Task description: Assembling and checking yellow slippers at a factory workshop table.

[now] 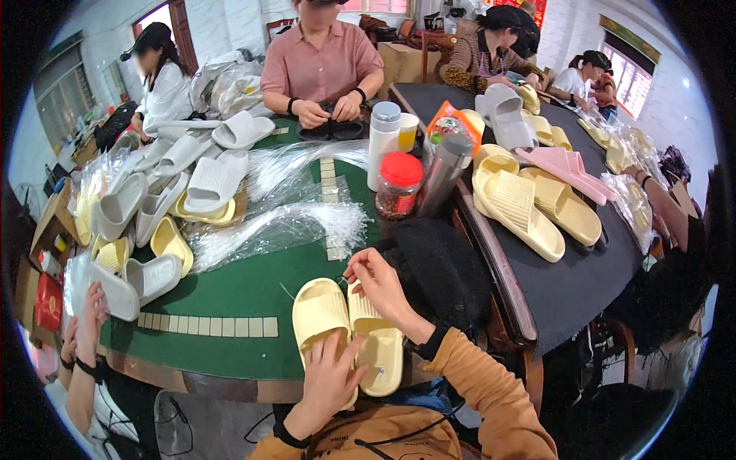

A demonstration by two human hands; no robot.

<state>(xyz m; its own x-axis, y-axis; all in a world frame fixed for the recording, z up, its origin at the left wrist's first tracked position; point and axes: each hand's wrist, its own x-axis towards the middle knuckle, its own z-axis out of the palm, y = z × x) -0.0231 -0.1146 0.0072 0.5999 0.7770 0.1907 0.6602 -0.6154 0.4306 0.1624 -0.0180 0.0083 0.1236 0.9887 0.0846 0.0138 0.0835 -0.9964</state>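
Note:
A pair of pale yellow slide slippers [320, 307] lies side by side at the near edge of the green table, toes pointing away from me. My left hand [331, 379] rests on the left slipper, fingers spread over its footbed and strap. Above the strap of the right slipper, my right hand [381, 285] is bent with its fingertips drawn together; whatever they pinch is too small to make out. A thin white strand [287, 291] shows beside the left slipper's toe. Beyond lie bundles of long white plastic strands [299, 230] in clear bags.
Grey slippers [207, 184] are heaped at the left. A red-lidded jar [399, 184], a white bottle [383, 142] and a steel flask [445, 172] stand ahead. On the dark table [590, 268] at right are more slippers. Co-workers sit around; one's hands [88, 322] are at left.

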